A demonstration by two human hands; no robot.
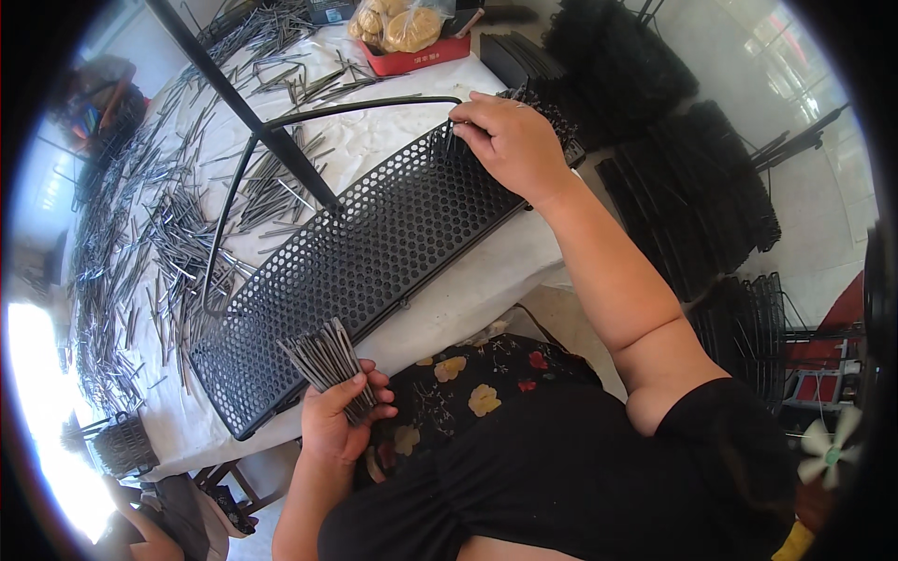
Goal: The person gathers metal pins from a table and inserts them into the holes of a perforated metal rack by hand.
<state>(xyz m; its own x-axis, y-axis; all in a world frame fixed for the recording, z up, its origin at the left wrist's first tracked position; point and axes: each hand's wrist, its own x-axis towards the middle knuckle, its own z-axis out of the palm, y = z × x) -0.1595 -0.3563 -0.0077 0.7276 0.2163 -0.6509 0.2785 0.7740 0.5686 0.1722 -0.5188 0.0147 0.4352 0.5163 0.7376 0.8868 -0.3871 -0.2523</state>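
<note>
A bundle of thin dark grey strips (329,363) stands fanned out in my left hand (339,411), which is closed around its lower end. Just beyond it lies a long black perforated metal rack (337,245), slanting across the table edge from lower left to upper right. A curved black rod (360,105) arches over the rack's far side. At the rack's far right end, my right hand (514,140) has thumb and fingers pinched together beside the rod's bend. Something dark and thin shows below the fingertips; I cannot tell whether it is a strip or the rod.
Loose strips (182,238) lie scattered over the white-covered table (505,248). A thick black pole (253,117) rises behind the rack. A red tray (416,58) holds bagged food (412,28). Black racks (687,192) are stacked on the right; another person (154,533) sits lower left.
</note>
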